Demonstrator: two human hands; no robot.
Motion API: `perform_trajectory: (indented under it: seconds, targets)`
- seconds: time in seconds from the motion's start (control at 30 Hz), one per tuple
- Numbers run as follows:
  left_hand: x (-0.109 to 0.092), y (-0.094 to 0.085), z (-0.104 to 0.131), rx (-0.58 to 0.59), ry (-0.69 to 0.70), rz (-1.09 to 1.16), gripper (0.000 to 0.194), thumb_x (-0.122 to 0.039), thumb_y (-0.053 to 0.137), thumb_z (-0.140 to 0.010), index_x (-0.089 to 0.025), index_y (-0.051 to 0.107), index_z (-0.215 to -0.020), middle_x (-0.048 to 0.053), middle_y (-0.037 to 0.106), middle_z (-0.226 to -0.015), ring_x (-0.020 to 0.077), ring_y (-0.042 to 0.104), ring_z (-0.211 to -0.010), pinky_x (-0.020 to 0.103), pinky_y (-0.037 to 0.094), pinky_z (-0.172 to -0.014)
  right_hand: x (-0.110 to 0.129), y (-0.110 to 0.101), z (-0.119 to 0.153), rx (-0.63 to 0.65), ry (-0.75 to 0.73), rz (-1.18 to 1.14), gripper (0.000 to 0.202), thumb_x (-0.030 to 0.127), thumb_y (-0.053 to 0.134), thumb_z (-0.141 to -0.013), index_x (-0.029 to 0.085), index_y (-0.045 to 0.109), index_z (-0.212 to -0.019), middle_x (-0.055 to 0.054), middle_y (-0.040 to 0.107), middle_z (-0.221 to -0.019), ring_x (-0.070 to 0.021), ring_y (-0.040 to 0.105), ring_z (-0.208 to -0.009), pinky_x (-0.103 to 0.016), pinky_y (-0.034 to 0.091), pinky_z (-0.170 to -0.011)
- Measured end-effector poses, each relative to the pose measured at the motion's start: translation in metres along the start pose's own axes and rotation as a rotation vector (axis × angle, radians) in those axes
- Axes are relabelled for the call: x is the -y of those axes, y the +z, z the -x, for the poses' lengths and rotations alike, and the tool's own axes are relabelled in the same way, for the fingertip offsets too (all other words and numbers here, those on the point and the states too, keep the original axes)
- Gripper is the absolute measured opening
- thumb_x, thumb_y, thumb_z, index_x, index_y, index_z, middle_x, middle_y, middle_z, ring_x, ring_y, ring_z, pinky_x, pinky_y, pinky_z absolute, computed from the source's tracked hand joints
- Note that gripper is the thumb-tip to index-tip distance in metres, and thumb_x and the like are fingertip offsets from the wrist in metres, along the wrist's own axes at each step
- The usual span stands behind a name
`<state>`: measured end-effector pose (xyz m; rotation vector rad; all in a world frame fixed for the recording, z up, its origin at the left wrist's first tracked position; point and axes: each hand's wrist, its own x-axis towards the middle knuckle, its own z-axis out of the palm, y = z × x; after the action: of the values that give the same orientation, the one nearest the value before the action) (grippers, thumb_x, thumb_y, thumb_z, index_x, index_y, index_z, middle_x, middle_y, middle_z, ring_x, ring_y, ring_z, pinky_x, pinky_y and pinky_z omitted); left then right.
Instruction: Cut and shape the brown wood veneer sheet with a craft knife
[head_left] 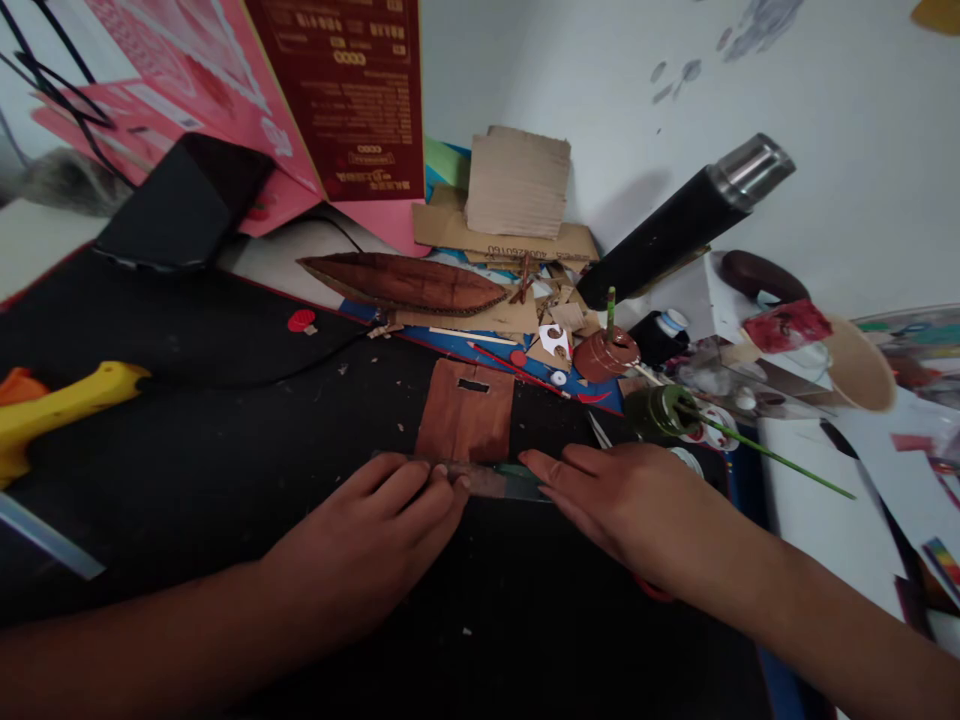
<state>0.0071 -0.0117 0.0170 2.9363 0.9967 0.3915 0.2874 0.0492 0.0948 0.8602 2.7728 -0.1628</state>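
Observation:
A brown-painted cardboard piece (465,410) with a small rectangular slot lies on the black work surface. Across its near edge runs a flat, see-through strip that looks like a ruler (487,484). My left hand (394,530) has its fingers bent together, gripping and pressing the ruler down over the cardboard. My right hand (637,500) is closed around a slim green tool (514,470) whose tip lies along the ruler; its exact kind is not clear. Beneath the right wrist a red curved edge (654,590) shows, mostly hidden.
A brown boat-shaped cardboard piece (405,282) lies behind, beside cardboard scraps and a red pencil (517,368). Brown (600,355) and green paint jars (660,412) stand right, with a black thermos (667,235) leaning behind. A yellow glue gun (67,405) lies left.

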Motion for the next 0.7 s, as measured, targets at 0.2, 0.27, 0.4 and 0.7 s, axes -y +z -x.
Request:
perform_trajectory:
  seconds: [0.2, 0.27, 0.4, 0.7]
  targets:
    - [-0.0001, 0.0, -0.0008, -0.004, -0.004, -0.005, 0.037, -0.022, 0.057, -0.097, -0.01, 0.067, -0.13, 0.008, 0.071, -0.115, 0.0257, 0.057, -0.101, 0.042, 0.046, -0.091, -0.0012, -0.0001, -0.0024, -0.017, -0.003, -0.037, 0.031, 0.02, 0.054, -0.104, 0.018, 0.065, -0.133, 0.0, 0.068, -0.082, -0.014, 0.06, -0.06, -0.033, 0.032, -0.052]
    - [-0.0001, -0.0003, -0.0005, 0.004, -0.001, -0.004, 0.036, -0.021, 0.056, -0.097, -0.011, 0.068, -0.13, 0.008, 0.071, -0.116, 0.0256, 0.057, -0.101, 0.041, 0.046, -0.091, -0.0009, -0.0008, -0.0041, -0.013, -0.01, -0.031, 0.032, 0.019, 0.054, -0.104, 0.017, 0.065, -0.134, 0.0, 0.069, -0.082, -0.0139, 0.06, -0.06, -0.032, 0.032, -0.052]
    - [-0.0003, 0.0001, 0.0002, 0.008, -0.003, -0.005, 0.037, -0.022, 0.057, -0.097, -0.011, 0.067, -0.131, 0.008, 0.07, -0.116, 0.0256, 0.057, -0.1, 0.041, 0.046, -0.091, 0.0007, -0.0009, -0.0071, -0.01, -0.014, -0.005, 0.034, 0.018, 0.054, -0.103, 0.018, 0.065, -0.135, 0.0, 0.069, -0.082, -0.0142, 0.06, -0.06, -0.032, 0.031, -0.053]
    - [0.0002, 0.0016, 0.0006, 0.013, 0.006, -0.009, 0.041, -0.024, 0.064, -0.093, -0.01, 0.066, -0.131, 0.01, 0.069, -0.113, 0.0259, 0.056, -0.099, 0.041, 0.046, -0.09, 0.003, -0.0008, -0.0045, 0.003, -0.009, 0.031, 0.04, 0.012, 0.06, -0.098, 0.019, 0.061, -0.137, 0.001, 0.069, -0.085, -0.0159, 0.062, -0.062, -0.034, 0.033, -0.052]
